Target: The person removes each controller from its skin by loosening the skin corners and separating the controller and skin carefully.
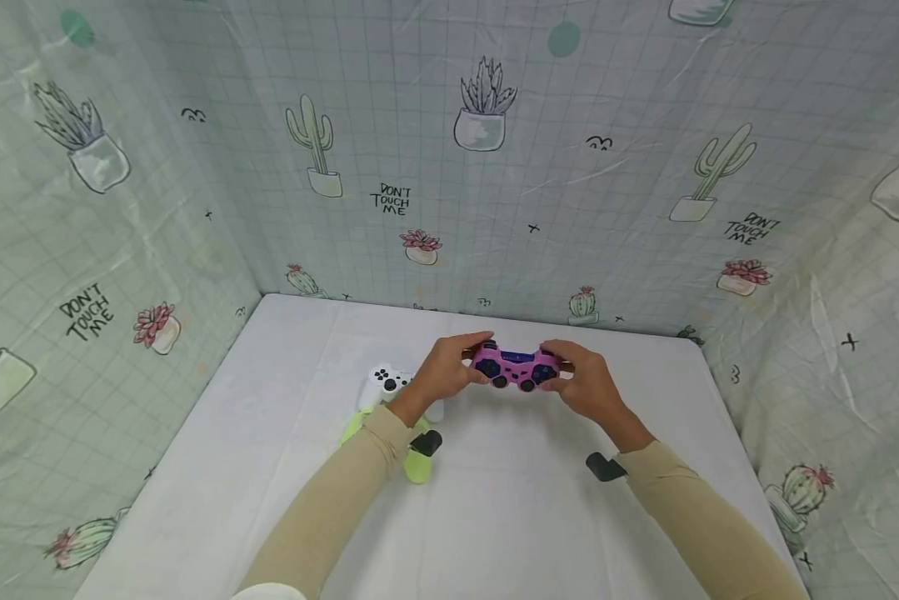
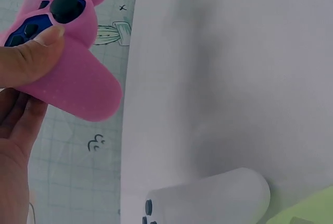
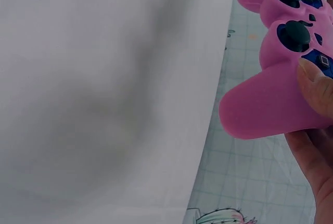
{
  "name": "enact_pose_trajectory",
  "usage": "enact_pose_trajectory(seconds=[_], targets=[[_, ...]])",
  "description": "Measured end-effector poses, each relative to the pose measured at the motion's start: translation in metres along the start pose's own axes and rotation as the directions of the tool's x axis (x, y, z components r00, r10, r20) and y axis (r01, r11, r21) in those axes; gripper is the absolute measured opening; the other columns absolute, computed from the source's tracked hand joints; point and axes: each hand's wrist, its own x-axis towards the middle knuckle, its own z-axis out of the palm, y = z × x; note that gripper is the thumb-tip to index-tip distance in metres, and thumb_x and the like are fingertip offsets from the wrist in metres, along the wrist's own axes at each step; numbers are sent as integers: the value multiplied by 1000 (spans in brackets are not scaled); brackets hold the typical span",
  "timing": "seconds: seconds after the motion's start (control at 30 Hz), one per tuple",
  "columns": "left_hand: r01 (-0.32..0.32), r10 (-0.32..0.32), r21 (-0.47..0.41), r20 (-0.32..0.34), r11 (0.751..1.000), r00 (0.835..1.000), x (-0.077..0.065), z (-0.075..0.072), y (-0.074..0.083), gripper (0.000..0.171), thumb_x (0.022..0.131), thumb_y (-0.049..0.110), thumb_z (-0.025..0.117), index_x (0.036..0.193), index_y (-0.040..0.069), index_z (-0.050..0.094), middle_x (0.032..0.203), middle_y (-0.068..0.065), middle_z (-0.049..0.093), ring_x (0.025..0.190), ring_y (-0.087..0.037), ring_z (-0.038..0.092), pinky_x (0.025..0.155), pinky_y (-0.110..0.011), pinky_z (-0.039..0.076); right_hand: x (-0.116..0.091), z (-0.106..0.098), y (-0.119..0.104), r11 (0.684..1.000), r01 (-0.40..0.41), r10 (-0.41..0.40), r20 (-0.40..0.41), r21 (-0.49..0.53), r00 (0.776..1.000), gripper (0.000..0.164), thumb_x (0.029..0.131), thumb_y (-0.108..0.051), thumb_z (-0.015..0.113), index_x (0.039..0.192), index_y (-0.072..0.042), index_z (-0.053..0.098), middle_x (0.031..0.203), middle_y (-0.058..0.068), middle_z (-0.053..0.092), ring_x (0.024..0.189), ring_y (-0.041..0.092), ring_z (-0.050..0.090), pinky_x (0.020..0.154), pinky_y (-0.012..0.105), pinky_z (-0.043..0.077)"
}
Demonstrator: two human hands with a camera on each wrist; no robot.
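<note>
Both hands hold a pink game controller (image 1: 515, 367) between them, raised over the far part of the white table. My left hand (image 1: 447, 369) grips its left end, the thumb (image 2: 39, 57) on top near the direction buttons and the fingers underneath. At the other end my right hand (image 1: 582, 382) grips in the same way, its thumb (image 3: 315, 86) beside the face buttons (image 3: 321, 61). Two dark thumbsticks show on its front in both wrist views. Below my left forearm lie a white controller (image 1: 389, 379) and a lime-green controller (image 1: 419, 468), both partly hidden by that arm.
The white table (image 1: 509, 517) meets a patterned cloth wall (image 1: 449, 167) at the back, with similar cloth at both sides. In the left wrist view the white controller's grip (image 2: 229, 195) lies close to the green one (image 2: 307, 208). Dark wrist-worn pieces (image 1: 605, 467) stick out by the sleeves.
</note>
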Motion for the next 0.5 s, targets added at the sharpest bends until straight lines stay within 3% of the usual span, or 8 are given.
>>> enact_pose_trajectory(seconds=[0.23, 0.5], targets=[[-22, 23, 88, -12, 996, 1000, 3, 3, 0, 74, 80, 0, 87, 148, 8, 58, 140, -13, 67, 123, -27, 68, 108, -39, 55, -1, 0, -2, 998, -1, 3, 35, -67, 999, 64, 80, 3, 86, 140, -4, 63, 136, 19, 68, 112, 34, 72, 97, 48, 59], [-26, 29, 90, -30, 996, 999, 0, 7, 0, 69, 81, -2, 85, 144, 5, 60, 140, -12, 66, 124, -28, 68, 108, -40, 55, 0, -4, -1, 999, -34, 34, 70, -7, 997, 54, 84, 1, 83, 136, -2, 66, 128, 19, 71, 109, 34, 72, 97, 50, 59]])
